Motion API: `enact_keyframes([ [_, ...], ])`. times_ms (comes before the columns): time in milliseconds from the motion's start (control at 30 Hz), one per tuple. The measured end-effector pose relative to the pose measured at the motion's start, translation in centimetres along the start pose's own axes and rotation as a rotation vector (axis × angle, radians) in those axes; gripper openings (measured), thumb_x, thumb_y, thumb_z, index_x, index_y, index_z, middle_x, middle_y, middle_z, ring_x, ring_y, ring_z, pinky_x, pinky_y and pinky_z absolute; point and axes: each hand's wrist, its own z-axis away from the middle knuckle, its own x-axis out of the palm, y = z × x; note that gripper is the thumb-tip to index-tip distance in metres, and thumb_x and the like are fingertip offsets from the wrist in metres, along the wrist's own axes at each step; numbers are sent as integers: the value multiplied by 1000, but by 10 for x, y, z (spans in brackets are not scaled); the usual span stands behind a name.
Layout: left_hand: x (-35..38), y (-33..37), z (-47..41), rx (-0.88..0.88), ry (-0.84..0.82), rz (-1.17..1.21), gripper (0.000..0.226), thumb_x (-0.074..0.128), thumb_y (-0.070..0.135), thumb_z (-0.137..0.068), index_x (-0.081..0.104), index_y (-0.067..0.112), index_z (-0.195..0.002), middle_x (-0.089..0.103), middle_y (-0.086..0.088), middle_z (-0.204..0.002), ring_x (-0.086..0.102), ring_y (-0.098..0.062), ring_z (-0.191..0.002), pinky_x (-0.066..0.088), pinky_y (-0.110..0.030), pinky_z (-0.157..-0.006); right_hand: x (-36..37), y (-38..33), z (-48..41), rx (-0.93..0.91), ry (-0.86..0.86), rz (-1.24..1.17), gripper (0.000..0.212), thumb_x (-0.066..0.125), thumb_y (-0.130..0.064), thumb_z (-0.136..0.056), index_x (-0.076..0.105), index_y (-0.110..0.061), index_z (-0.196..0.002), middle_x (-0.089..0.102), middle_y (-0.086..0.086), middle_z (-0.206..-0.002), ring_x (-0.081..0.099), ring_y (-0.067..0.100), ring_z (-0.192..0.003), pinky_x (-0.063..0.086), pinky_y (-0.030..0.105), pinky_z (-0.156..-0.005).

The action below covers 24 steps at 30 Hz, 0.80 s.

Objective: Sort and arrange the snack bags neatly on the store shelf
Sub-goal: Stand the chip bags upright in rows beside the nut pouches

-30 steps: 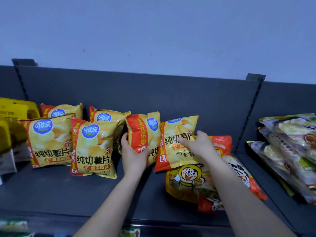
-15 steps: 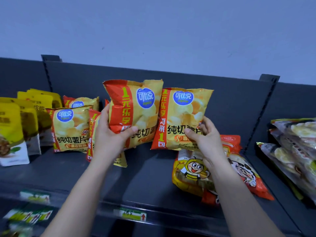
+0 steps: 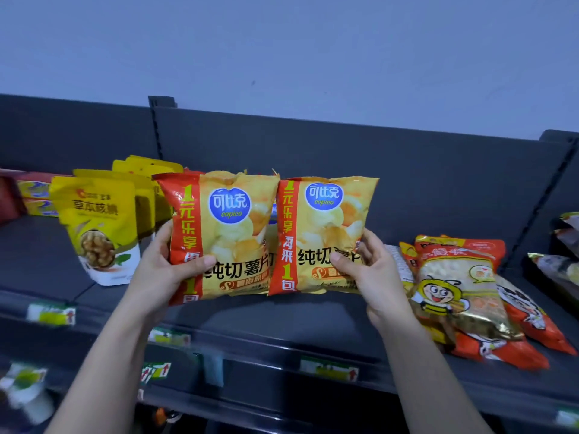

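Note:
Two yellow-and-orange Copico chip bags hang side by side above the dark grey shelf [image 3: 282, 321]. My left hand [image 3: 163, 270] grips the left chip bag [image 3: 232, 227] at its lower left edge, thumb across the front. My right hand [image 3: 372, 274] grips the right chip bag [image 3: 326, 227] at its lower right corner. Both bags face me upright and hide the other chip bags behind them.
Yellow walnut pouches [image 3: 97, 227] stand at the left on the shelf. Orange bee-print snack bags [image 3: 460, 292] lie flat at the right. More packs [image 3: 567, 264] sit beyond a divider at far right. Price tags [image 3: 329, 368] line the shelf's front edge.
Both hands lifted the two chip bags off the shelf and brought them closer to me, side by side. The view shifted left, so the walnut pouches now show.

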Motion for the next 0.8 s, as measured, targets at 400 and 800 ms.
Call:
enact_keyframes([
  [400, -90, -40, -40, -221, -231, 22, 84, 87, 4, -58, 48, 18, -132, 74, -4, -102, 70, -24, -95, 60, -34, -68, 82, 42, 34, 106, 100, 71, 47, 75, -4, -81, 56, -44, -99, 61, -16, -103, 62, 11, -105, 57, 36, -82],
  [800, -86, -61, -59, -126, -204, -313, 125, 88, 13, -64, 3, 43, -150, 44, 2, -141, 51, -21, -123, 45, -50, -101, 97, 67, 25, 140, 175, 169, 46, 71, -9, -87, 52, -35, -121, 61, -17, -110, 59, 4, -105, 54, 32, -84],
])
